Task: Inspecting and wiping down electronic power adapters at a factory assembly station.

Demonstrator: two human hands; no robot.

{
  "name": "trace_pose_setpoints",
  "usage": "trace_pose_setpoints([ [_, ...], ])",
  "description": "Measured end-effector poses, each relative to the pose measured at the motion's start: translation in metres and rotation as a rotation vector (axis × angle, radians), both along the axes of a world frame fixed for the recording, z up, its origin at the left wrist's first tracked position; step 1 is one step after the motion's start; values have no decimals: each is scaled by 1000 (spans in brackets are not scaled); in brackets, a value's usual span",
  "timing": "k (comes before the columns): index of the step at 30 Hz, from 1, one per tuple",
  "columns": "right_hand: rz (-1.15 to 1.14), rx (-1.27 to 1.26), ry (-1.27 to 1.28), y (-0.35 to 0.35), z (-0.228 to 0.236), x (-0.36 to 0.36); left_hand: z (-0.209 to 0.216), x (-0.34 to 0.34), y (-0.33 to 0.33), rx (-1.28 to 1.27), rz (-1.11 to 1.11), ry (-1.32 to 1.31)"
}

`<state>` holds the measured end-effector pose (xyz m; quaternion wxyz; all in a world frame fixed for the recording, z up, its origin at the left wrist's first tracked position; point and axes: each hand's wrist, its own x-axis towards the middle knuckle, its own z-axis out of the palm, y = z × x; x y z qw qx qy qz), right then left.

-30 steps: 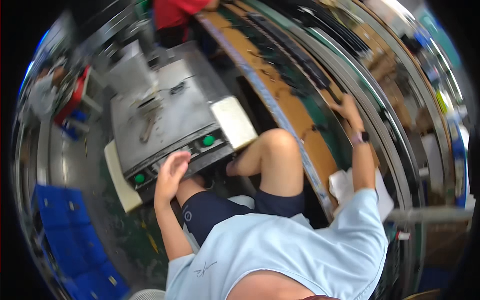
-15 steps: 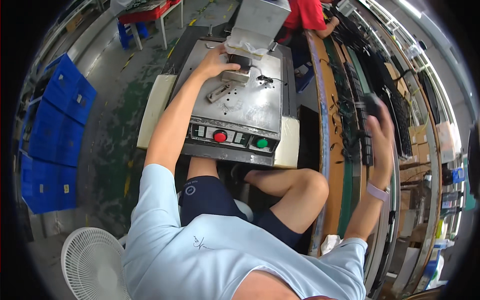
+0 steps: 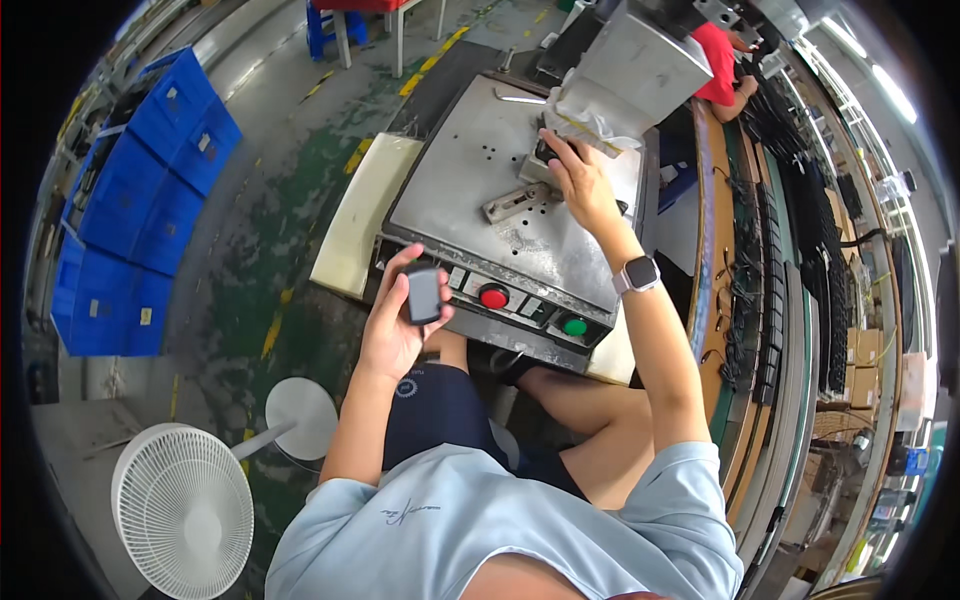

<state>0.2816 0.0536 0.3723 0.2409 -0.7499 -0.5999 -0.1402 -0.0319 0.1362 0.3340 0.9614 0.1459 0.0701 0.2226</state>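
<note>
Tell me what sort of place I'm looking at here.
Most likely a factory workshop: there's a metal machine with red and green buttons, a group of blue bins, and a long bench bearing dark parts.

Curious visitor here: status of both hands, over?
Left hand: holding small dark-grey rounded-rectangular device. Right hand: at silver metal block. Crumpled white sheet close by.

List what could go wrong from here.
Pinching: the right hand is close to the metal head, so it might get caught if that head came down.
Dropping: the left hand holds the small dark device by the front of the machine; a slip could let it fall.
</note>
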Motion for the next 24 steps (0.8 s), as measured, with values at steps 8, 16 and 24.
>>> trace_pose_setpoints([
  [8, -90, -586, -125, -70, 28, -60, -73, -8, 26, 1002, 466, 698],
  [16, 65, -161, 143, -142, 3, -128, 22, 43, -60, 809, 272, 86],
  [24, -135, 58, 451, -255, 125, -103, 47, 48, -64, 1187, -34, 50],
])
